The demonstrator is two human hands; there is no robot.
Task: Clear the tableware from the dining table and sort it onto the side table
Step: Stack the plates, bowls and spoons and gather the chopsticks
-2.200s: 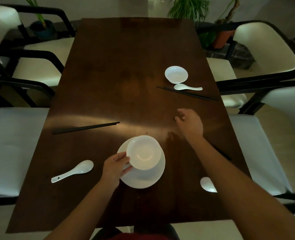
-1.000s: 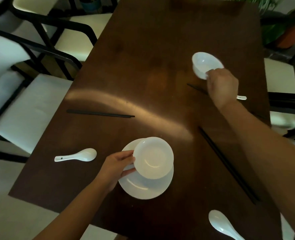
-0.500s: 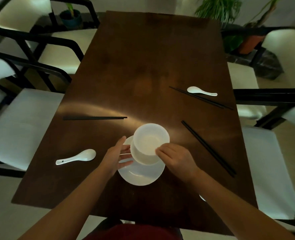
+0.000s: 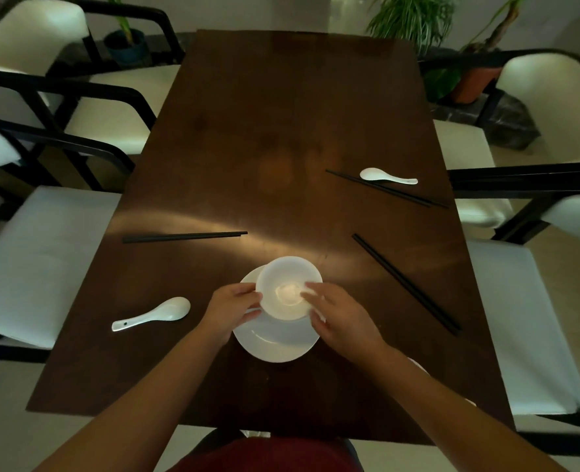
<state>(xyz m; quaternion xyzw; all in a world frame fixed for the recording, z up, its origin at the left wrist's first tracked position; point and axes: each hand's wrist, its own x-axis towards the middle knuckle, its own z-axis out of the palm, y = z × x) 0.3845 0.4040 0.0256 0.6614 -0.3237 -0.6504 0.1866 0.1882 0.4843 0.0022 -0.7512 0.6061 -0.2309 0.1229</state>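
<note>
A white bowl (image 4: pixel 286 294) sits nested on another bowl atop a white plate (image 4: pixel 275 345) near the front of the dark wooden dining table (image 4: pixel 281 131). My left hand (image 4: pixel 229 310) grips the stack at its left rim. My right hand (image 4: pixel 341 318) holds the top bowl's right rim, fingers reaching over the edge. One white spoon (image 4: pixel 152 315) lies left of the plate, another spoon (image 4: pixel 383 175) at the right. Black chopsticks lie in three pairs: left chopsticks (image 4: pixel 184 236), right chopsticks (image 4: pixel 406 284) and far-right chopsticks (image 4: pixel 387 189).
White-cushioned chairs with black frames flank the table, a left chair (image 4: pixel 40 260) and a right chair (image 4: pixel 520 318). Potted plants (image 4: pixel 414 22) stand beyond the far end. A sliver of a third spoon (image 4: pixel 417 364) shows beside my right forearm.
My right hand fetched the far bowl from the right side and set it into the bowl on the plate. My left hand stayed at the stack's rim.
</note>
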